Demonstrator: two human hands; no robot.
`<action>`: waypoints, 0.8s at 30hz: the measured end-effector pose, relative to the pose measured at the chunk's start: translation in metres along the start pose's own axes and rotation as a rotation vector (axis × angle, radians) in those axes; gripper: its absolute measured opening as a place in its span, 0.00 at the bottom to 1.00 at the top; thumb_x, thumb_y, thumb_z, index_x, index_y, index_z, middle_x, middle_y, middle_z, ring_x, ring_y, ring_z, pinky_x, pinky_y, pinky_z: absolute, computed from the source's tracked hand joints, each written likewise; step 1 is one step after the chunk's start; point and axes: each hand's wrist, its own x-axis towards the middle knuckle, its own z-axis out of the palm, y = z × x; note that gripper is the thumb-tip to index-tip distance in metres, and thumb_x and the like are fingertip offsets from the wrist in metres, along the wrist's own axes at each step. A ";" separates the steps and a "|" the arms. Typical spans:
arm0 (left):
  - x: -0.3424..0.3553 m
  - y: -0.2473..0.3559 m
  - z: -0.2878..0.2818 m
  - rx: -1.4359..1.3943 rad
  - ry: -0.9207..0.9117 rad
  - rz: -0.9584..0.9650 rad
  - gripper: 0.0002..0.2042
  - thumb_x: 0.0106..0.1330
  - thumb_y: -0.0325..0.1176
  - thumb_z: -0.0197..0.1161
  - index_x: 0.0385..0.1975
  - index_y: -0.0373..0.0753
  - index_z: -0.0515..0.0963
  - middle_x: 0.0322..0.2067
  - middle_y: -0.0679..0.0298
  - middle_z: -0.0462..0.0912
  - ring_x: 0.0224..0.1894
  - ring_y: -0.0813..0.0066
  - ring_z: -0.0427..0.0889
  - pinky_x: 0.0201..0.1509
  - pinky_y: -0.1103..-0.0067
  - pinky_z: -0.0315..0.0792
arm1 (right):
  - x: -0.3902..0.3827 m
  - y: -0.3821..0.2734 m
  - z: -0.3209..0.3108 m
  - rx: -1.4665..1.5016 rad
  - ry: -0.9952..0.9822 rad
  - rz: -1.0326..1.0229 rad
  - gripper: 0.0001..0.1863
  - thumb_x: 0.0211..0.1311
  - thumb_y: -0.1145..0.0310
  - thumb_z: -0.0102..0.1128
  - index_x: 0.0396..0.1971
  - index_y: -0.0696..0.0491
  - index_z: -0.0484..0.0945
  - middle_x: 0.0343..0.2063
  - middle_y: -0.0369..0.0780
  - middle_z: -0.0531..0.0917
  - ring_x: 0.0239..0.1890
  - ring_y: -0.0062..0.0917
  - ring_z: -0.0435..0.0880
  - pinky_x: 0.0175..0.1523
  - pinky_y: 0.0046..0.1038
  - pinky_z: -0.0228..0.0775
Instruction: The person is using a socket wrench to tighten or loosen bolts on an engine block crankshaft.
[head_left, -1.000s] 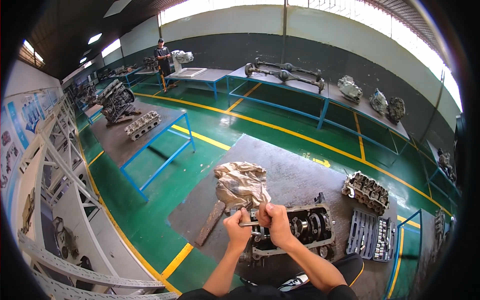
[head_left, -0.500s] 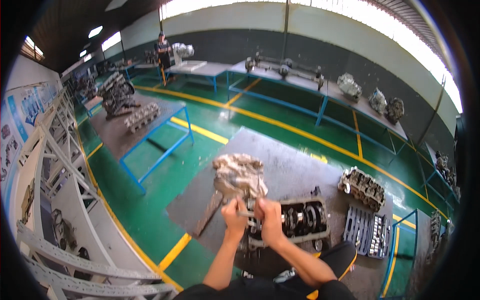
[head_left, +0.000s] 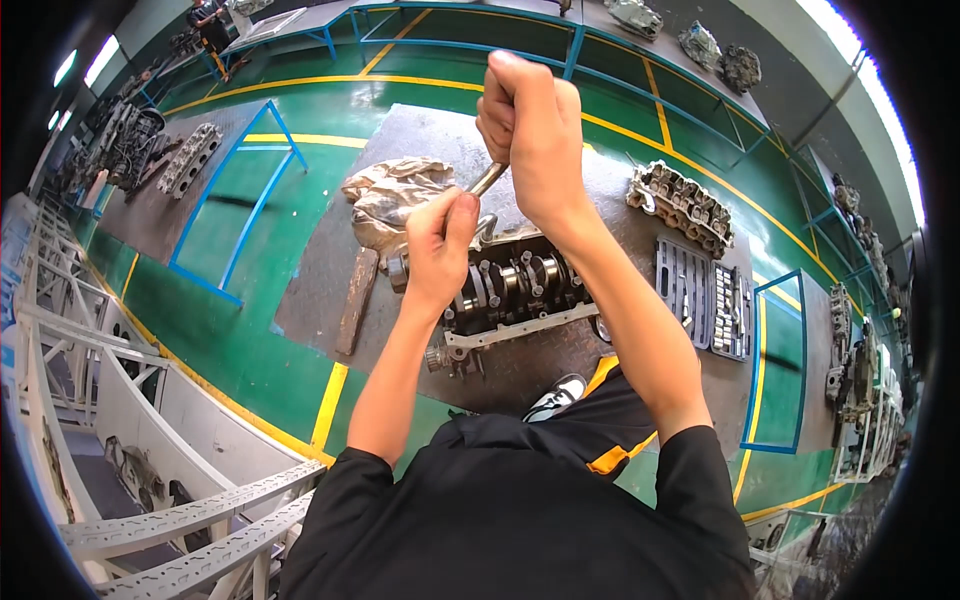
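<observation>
My right hand (head_left: 535,135) is raised above the workbench, its fingers closed round the upper end of a steel wrench bar (head_left: 488,180). Lower down, my left hand (head_left: 438,250) is wrapped round the same bar, which slants between the two fists. Its lower end is hidden by my left hand, so I cannot tell whether it touches anything. Beneath my hands lies an engine block (head_left: 480,335) with its open side up and the crankshaft (head_left: 535,280) showing. A crumpled dirty cloth (head_left: 395,195) is just beyond my left hand.
A brown flat bar (head_left: 357,305) lies left of the block. To the right are a cylinder head (head_left: 680,210) and an open socket case (head_left: 672,275). My shoe (head_left: 557,397) is close to the bench. Blue-framed tables (head_left: 225,200) with engine parts and a white rack (head_left: 190,510) stand around.
My right hand has risen and moved away from my left, exposing more of the bar. The view has tilted down, bringing my torso and shoe into sight.
</observation>
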 end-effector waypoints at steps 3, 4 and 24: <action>-0.004 -0.014 0.006 0.087 0.021 0.009 0.18 0.72 0.32 0.53 0.18 0.34 0.63 0.15 0.69 0.58 0.20 0.83 0.55 0.22 0.78 0.50 | -0.006 0.020 -0.011 -0.016 0.047 0.000 0.26 0.68 0.57 0.50 0.11 0.51 0.58 0.11 0.26 0.59 0.16 0.10 0.54 0.21 0.22 0.43; -0.006 -0.021 0.006 0.092 0.034 0.002 0.18 0.71 0.32 0.55 0.18 0.34 0.63 0.13 0.70 0.57 0.19 0.83 0.53 0.21 0.78 0.49 | -0.007 0.027 -0.012 0.007 0.055 0.021 0.25 0.68 0.58 0.47 0.11 0.50 0.56 0.10 0.27 0.56 0.14 0.11 0.51 0.19 0.21 0.40; -0.015 -0.048 0.003 0.097 0.097 -0.059 0.19 0.70 0.35 0.58 0.17 0.35 0.64 0.12 0.74 0.55 0.18 0.86 0.51 0.20 0.79 0.46 | -0.006 0.056 -0.017 -0.063 0.013 0.071 0.24 0.70 0.60 0.42 0.12 0.50 0.55 0.09 0.29 0.56 0.13 0.12 0.49 0.19 0.22 0.39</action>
